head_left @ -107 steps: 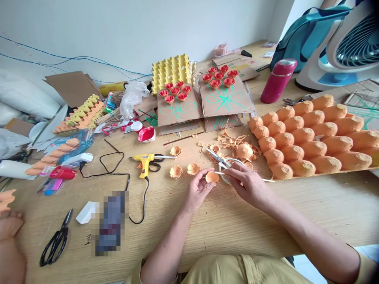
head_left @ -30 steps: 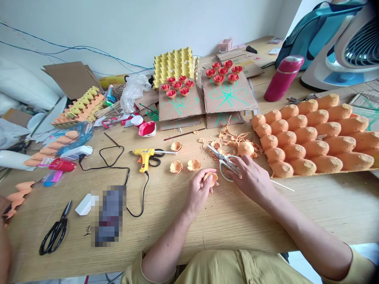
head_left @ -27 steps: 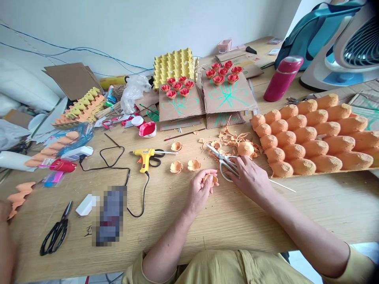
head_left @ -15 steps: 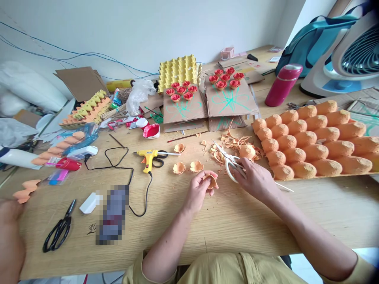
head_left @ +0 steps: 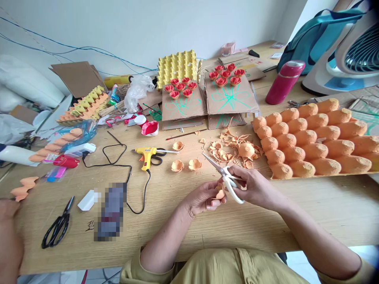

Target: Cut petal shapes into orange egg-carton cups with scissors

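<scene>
My left hand (head_left: 204, 197) pinches an orange egg-carton cup (head_left: 220, 193), partly covered by the fingers. Close beside it, my right hand (head_left: 256, 187) grips white-handled scissors (head_left: 227, 182) by the loops, with the blades pointing up and left above the cup. Three cut cups with petal-like edges, one of them this flower cup (head_left: 194, 165), lie beyond my left hand. Orange carton scraps (head_left: 226, 148) are heaped past the scissors, with a loose domed carton piece (head_left: 246, 150) among them.
A yellow glue gun (head_left: 147, 157) with its cord lies left of the cups. Black scissors (head_left: 59, 227) rest at the front left, near another person's arm (head_left: 10, 236). An orange egg tray (head_left: 309, 152) fills the right. Cardboard (head_left: 183, 110) carrying red flowers and a magenta bottle (head_left: 286, 83) stand behind.
My right hand has lifted the scissors off the scrap area and brought them toward me, beside the left hand. The left hand has shifted slightly right and nearer with the cup.
</scene>
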Demonstrator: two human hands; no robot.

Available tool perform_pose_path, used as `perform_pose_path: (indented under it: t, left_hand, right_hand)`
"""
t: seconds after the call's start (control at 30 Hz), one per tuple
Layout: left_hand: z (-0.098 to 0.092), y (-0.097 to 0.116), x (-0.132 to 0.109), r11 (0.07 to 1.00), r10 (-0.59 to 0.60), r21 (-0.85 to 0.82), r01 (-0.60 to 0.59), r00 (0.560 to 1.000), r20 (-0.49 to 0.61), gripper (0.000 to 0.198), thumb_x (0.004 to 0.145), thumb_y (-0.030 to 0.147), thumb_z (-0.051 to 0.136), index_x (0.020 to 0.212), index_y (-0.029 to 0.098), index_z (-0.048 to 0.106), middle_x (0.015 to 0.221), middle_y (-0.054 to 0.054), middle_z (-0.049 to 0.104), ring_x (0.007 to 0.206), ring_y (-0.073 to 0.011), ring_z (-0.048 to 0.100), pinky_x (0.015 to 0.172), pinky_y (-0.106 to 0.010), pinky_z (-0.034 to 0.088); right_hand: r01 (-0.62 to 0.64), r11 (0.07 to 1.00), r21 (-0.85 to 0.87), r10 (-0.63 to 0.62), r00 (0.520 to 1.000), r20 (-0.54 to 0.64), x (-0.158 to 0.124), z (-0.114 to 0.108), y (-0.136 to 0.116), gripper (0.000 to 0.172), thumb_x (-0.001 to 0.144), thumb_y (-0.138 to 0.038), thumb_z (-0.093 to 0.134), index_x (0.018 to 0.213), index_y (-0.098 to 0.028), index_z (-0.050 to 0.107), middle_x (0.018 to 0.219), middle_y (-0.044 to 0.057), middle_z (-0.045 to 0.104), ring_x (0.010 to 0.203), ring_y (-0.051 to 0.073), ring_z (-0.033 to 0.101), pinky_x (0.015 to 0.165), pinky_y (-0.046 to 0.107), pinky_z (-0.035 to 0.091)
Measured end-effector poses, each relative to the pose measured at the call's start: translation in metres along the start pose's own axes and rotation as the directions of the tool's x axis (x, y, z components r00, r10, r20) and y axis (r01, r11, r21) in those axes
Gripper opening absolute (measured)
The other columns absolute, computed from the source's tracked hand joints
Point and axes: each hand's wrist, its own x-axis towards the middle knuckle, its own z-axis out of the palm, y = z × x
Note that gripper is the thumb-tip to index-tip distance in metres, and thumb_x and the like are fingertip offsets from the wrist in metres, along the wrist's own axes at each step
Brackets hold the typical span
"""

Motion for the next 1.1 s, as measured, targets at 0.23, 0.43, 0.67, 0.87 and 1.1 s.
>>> perform_pose_path:
  t: [0.23,0.43,0.67,0.87,1.1]
  left_hand:
    - [0.002,-0.008,0.005,0.997,0.047,0.061,-0.047,0.999,0.005,0.038,0.074,0.046,0.078,0.090,0.014,0.063,0.071,-0.003,0.064,0.042,-0.0046,0.046,0.033,-0.015,0.029]
    - [0.007,-0.008,0.003,0.853,0.477,0.361,-0.378,0.845,-0.242,0.036,0.087,0.051,0.065,0.094,0.015,0.068,0.079,-0.002,0.060,0.061,-0.0080,0.050,0.048,-0.017,0.039]
    - [0.010,-0.002,-0.001,0.840,0.503,0.373,-0.395,0.824,-0.260,0.031,0.077,0.041,0.078,0.084,0.015,0.063,0.065,0.004,0.055,0.045,-0.0037,0.039,0.040,-0.018,0.031]
    - [0.008,0.007,-0.004,0.796,0.606,0.320,-0.515,0.683,-0.408,0.032,0.071,0.039,0.082,0.081,0.015,0.064,0.064,0.003,0.055,0.053,-0.0068,0.044,0.040,-0.017,0.035]
    - [0.007,0.011,-0.009,0.744,0.663,0.322,-0.586,0.587,-0.464,0.029,0.072,0.036,0.082,0.084,0.016,0.065,0.069,0.003,0.054,0.051,-0.0040,0.038,0.041,-0.016,0.029]
  right_hand:
    - [0.071,0.995,0.076,-0.076,0.995,0.071,-0.004,-0.004,0.000,0.008,0.084,-0.016,0.060,0.084,-0.021,0.053,0.074,-0.003,0.056,0.063,0.011,0.047,0.057,0.022,0.037]
    - [0.020,0.999,0.045,-0.021,0.999,0.032,-0.006,-0.007,-0.003,0.010,0.083,-0.013,0.056,0.082,-0.021,0.052,0.071,-0.004,0.052,0.061,0.011,0.044,0.056,0.021,0.036]
    - [0.020,0.990,-0.141,-0.044,0.985,-0.169,-0.001,-0.005,0.006,0.013,0.090,-0.025,0.056,0.080,-0.022,0.047,0.072,-0.002,0.055,0.061,0.013,0.048,0.057,0.024,0.037]
    - [0.054,0.900,-0.432,-0.132,0.979,-0.153,-0.001,-0.002,0.012,0.016,0.087,-0.036,0.062,0.089,-0.022,0.054,0.085,0.003,0.063,0.076,0.020,0.059,0.067,0.030,0.043]
    - [0.091,0.799,-0.594,-0.206,0.970,-0.128,0.000,0.005,0.017,0.027,0.089,-0.043,0.060,0.102,-0.019,0.059,0.096,0.008,0.069,0.089,0.026,0.063,0.072,0.033,0.044]
